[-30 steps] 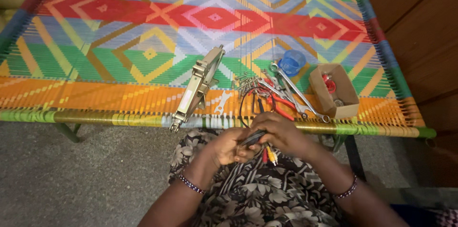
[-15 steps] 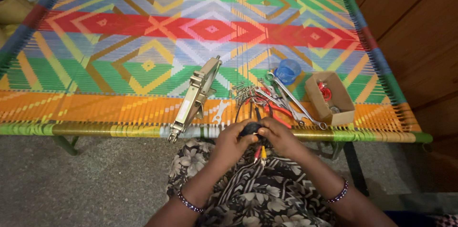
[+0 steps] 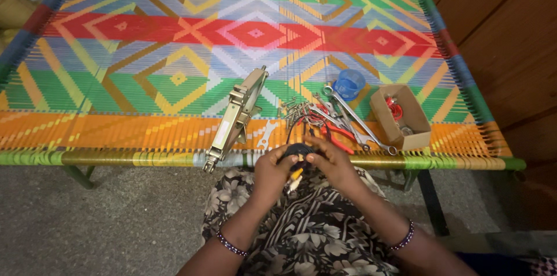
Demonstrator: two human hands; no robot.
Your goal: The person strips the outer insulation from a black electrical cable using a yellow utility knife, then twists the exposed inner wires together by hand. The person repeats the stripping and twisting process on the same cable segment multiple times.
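Both hands meet over my lap at the front edge of a woven cot. My left hand (image 3: 272, 167) and my right hand (image 3: 331, 163) together grip a small round black part (image 3: 297, 151) with yellow, white and red wire ends (image 3: 295, 176) hanging below it. A black cable runs from the part up onto the cot. The fingers cover most of the part.
On the colourful woven cot (image 3: 174, 67) lie a long metal mechanism (image 3: 237, 116), a small flat spanner (image 3: 266, 134), loose screws, red-handled pliers (image 3: 335, 137), long wrenches (image 3: 358, 120), a blue cup (image 3: 348, 83) and a cardboard box (image 3: 400, 116). A wooden wall (image 3: 505, 26) stands at right.
The view has tilted so the cot fills more of the frame. Both hands still grip the black part, now held closer to the cot's front edge.
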